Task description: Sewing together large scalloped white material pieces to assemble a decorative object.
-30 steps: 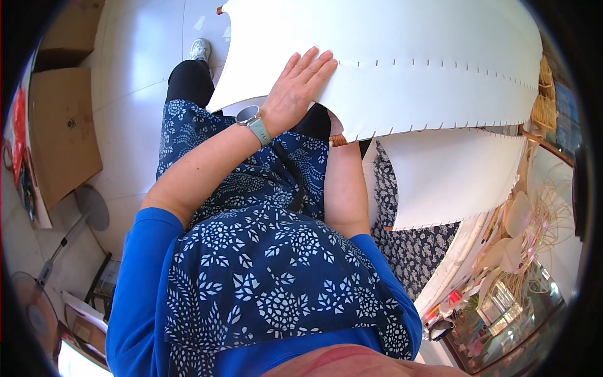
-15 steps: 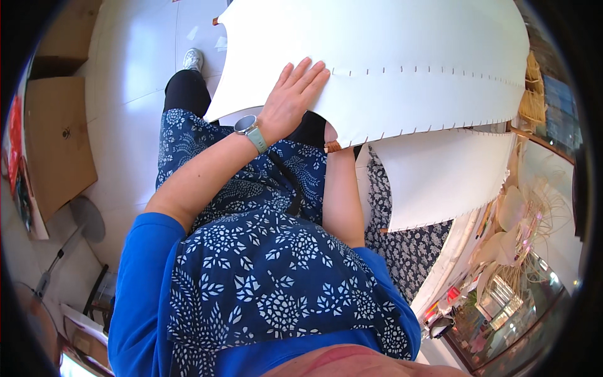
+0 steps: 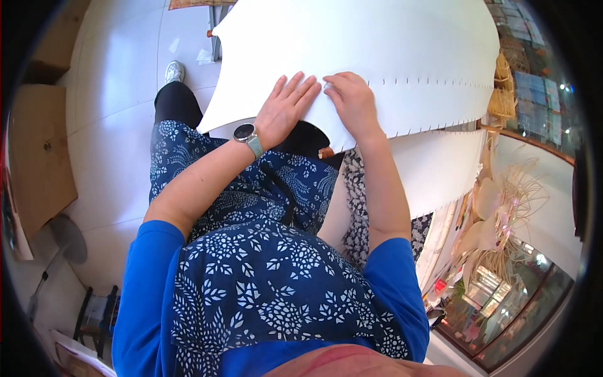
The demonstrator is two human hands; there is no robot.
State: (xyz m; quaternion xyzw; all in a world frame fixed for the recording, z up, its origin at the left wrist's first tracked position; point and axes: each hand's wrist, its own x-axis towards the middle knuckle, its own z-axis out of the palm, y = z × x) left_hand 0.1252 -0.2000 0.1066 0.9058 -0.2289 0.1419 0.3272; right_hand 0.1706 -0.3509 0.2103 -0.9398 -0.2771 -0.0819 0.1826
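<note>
A large white stretched panel (image 3: pixel 352 38) with curved-in edges lies across in front of me. A row of short dark stitches runs over it toward the right, and more stitches line its near right edge. A brown wrapped rod end (image 3: pixel 325 152) pokes out at its near corner. My left hand (image 3: pixel 286 110) rests flat on the panel near the curved edge, fingers extended. Close beside its fingertips, my right hand (image 3: pixel 355 103) is above the panel, thumb and forefinger pinched together at the left end of the stitch row. Whatever small thing they hold is too small to make out.
A second white panel (image 3: pixel 433 166) lies below the first at right, over dark floral cloth (image 3: pixel 356 210). Dried straw-like stems (image 3: pixel 502 220) and woven pieces stand along the right side. Cardboard boxes (image 3: pixel 41 151) and a grey round-headed stand (image 3: pixel 66 242) are at left.
My right hand has come out from under the panel and now pinches on top of it, beside the left hand. The left hand stays flat. The view has shifted slightly.
</note>
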